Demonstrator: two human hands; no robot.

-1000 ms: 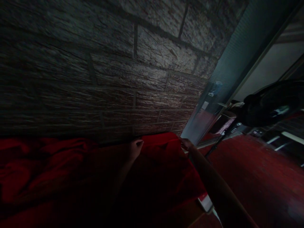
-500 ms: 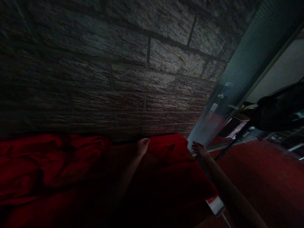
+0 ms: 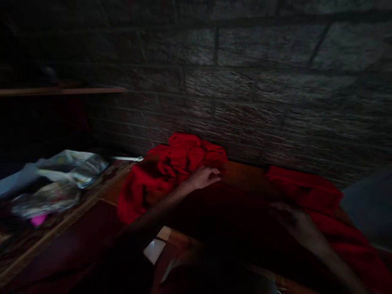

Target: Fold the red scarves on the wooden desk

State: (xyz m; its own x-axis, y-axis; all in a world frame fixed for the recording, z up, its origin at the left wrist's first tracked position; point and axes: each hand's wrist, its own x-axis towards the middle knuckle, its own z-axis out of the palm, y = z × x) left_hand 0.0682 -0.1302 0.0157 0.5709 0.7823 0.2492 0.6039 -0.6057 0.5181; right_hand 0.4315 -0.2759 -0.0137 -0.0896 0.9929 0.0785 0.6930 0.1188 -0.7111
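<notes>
My left hand [image 3: 204, 178] is over the right edge of a crumpled red cloth [image 3: 180, 157]. Its fingers are loosely curved with a gap at the thumb, and I see nothing in them. Farther right, my right hand [image 3: 298, 222] reaches over a dark stretch of the work surface, fingers extended, dim and blurred. A red cloth with a block-like shape [image 3: 306, 188] lies just behind it against the wall. More red fabric runs down beside my right forearm. Between the hands a brown strip of tabletop [image 3: 245, 175] shows. Deep shadow hides what lies below them.
A rough brick wall [image 3: 232, 90] rises behind the surface. Crinkled plastic bags [image 3: 76, 171] and a pink item [image 3: 38, 219] lie on the left, below a wooden shelf [image 3: 67, 91]. A small white object [image 3: 154, 250] is near the front.
The view has swung left, bringing the shelf and plastic bags into sight and taking out the doorway. My right hand has moved inward, over the dark surface; the left is now at the crumpled cloth.
</notes>
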